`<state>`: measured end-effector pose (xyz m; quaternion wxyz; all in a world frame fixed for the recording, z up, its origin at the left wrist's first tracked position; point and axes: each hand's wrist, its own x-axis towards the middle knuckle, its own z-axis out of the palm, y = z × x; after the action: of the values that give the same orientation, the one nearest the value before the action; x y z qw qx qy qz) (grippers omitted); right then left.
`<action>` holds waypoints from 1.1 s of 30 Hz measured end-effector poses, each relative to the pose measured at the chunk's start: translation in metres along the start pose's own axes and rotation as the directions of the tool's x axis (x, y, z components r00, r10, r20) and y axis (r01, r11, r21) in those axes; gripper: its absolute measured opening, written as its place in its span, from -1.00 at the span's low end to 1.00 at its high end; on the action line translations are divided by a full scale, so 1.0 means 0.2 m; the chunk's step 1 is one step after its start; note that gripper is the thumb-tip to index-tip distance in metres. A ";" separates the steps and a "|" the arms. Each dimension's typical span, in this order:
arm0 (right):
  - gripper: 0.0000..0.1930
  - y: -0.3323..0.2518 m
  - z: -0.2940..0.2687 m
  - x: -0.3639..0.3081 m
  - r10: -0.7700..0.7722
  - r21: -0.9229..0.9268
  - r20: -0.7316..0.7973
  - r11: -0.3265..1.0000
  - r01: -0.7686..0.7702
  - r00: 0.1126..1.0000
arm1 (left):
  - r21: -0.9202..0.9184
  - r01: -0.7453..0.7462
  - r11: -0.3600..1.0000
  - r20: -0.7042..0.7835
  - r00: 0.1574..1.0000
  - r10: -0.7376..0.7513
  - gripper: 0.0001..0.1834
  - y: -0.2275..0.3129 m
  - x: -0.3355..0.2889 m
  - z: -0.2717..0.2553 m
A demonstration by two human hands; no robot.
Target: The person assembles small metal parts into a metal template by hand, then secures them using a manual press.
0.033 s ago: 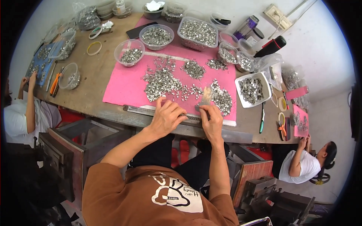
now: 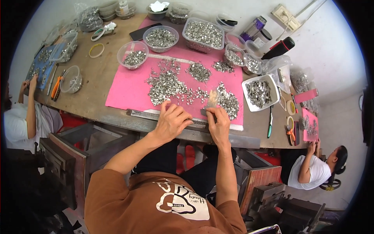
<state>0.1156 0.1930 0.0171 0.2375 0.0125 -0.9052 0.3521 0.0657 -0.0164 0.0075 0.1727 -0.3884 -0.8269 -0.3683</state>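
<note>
At the near edge of a pink mat (image 2: 126, 91), my right hand (image 2: 219, 124) is closed round a flat brush (image 2: 212, 100), its pale bristles pointing away from me. My left hand (image 2: 172, 121) is bent over a long metal rail (image 2: 144, 114), fingers curled and thumb drawn toward the fingertips. Whatever those fingertips pinch is too small to make out. Between my hands runs a row of tiny pieces along the rail (image 2: 199, 123). Beyond my left hand spreads a large pile of small silvery metal pieces (image 2: 167, 86); another pile (image 2: 228, 102) lies beside the brush.
Clear tubs of metal pieces (image 2: 161, 38) line the mat's far side. A white dish (image 2: 258, 93) and a green toothbrush (image 2: 270, 125) lie to the right. Orange-handled pliers (image 2: 57, 86) lie left. Co-workers sit at the left (image 2: 23, 121) and right (image 2: 306, 169).
</note>
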 end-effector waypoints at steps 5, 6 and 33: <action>-0.90 0.06 0.04 0.06 -0.019 -0.074 0.042 0.997 0.022 0.999 | -0.066 0.038 0.997 -0.017 0.999 -0.039 -0.87 0.00 0.01 0.01; -0.91 0.06 0.06 0.07 -0.035 -0.088 0.050 0.995 0.039 0.998 | -0.099 0.066 0.993 -0.014 0.998 -0.068 -0.87 0.00 0.01 0.00; -0.89 -0.14 0.13 -0.12 -0.058 -0.050 -0.081 0.997 0.054 0.995 | 0.104 0.109 0.989 0.006 0.994 -0.110 -0.87 -0.12 0.11 0.02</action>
<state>0.1319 0.1511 0.0072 0.2846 0.0176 -0.9021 0.3238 0.0328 -0.0112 0.0062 0.1675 -0.3351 -0.8658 -0.3316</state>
